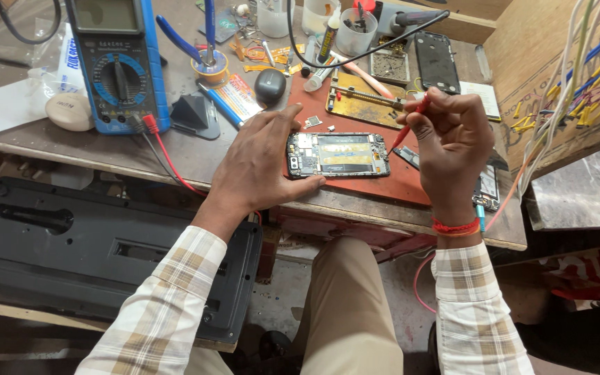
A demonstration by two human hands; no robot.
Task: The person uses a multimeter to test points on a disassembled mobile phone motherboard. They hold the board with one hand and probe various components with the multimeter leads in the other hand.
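A blue multimeter (121, 66) lies at the far left of the wooden bench (71, 149), its red lead (168, 156) trailing off the front edge. Just beside it sit blue-handled pliers (199, 35), a dark rounded case (269, 86) and a yellow holder plate (362, 94). A black phone back cover (437, 61) lies farther back. Coloured wires (578, 76) hang at the right (mostly white, blue and yellow). A black plastic panel (98, 250) rests below the bench.

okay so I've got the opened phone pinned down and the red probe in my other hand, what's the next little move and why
Probably lower the red probe tip the short way onto the board at the right end of the opened phone. The right hand holds the tip just off that end, and the left hand already braces the phone's left end on the red mat, so it shouldn't slide.
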